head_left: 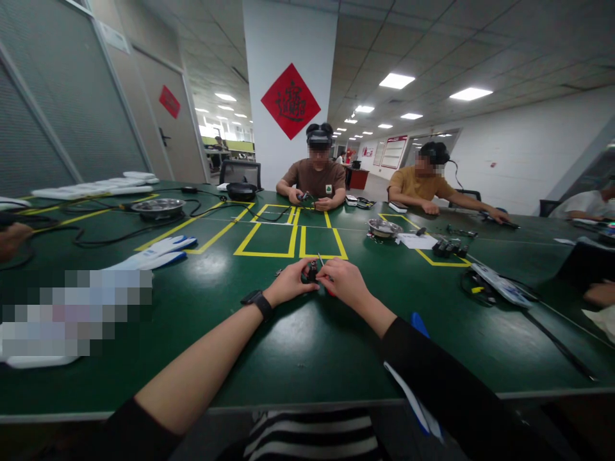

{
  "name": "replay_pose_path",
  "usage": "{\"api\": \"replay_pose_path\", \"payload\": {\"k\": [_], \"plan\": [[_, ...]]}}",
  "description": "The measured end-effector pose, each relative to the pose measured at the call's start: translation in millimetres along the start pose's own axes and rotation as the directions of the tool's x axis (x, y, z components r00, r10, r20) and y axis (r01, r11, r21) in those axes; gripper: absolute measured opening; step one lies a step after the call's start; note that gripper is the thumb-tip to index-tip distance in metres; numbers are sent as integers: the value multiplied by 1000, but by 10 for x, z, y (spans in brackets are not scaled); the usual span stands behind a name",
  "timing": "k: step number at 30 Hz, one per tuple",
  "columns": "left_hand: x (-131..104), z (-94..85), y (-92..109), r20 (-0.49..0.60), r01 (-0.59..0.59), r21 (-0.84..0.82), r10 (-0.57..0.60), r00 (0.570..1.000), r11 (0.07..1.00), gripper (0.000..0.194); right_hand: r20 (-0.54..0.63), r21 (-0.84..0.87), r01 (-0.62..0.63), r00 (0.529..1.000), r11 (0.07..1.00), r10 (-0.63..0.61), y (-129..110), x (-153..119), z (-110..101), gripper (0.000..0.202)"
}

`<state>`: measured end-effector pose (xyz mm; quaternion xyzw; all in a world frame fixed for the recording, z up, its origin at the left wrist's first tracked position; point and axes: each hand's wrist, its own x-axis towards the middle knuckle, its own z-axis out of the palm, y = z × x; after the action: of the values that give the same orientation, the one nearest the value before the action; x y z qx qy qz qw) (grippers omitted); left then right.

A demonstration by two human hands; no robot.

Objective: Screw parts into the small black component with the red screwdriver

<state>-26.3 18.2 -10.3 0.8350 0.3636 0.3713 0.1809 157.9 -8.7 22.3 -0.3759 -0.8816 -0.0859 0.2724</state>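
Observation:
Over the green table, my left hand [291,284] is closed around a small black cylindrical part [312,271] with a shiny metal top, held roughly upright. My right hand [346,282] meets it from the other side, its fingers pinching a thin metal-shafted tool [320,260]. The shaft points up beside the part. A bit of red shows beneath the right fingers; whether it belongs to the tool is unclear. Fingers hide most of the part's lower end. A few tiny pieces [278,273] lie just left of my left hand.
White-blue gloves [158,251] lie on the left. Yellow tape [264,255] marks rectangles ahead. A metal bowl [384,228], black parts [449,248] and a cable bundle [480,291] are to the right. A blue object [419,324] sits by my right forearm. Co-workers sit across the table.

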Motion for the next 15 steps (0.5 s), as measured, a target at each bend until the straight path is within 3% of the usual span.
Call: {"api": "replay_pose_path", "payload": {"k": [6, 12, 15], "plan": [[-11, -6, 36, -8, 14, 21, -13, 1000, 1000, 70, 6, 114, -97, 995, 989, 97, 34, -15, 32, 4], [-7, -3, 52, -6, -32, 36, 32, 999, 999, 65, 0, 66, -63, 998, 996, 63, 41, -13, 35, 4], [2, 0, 45, 7, -40, 71, 39, 999, 997, 49, 4, 0, -23, 1000, 1000, 23, 6, -4, 14, 5]]}}
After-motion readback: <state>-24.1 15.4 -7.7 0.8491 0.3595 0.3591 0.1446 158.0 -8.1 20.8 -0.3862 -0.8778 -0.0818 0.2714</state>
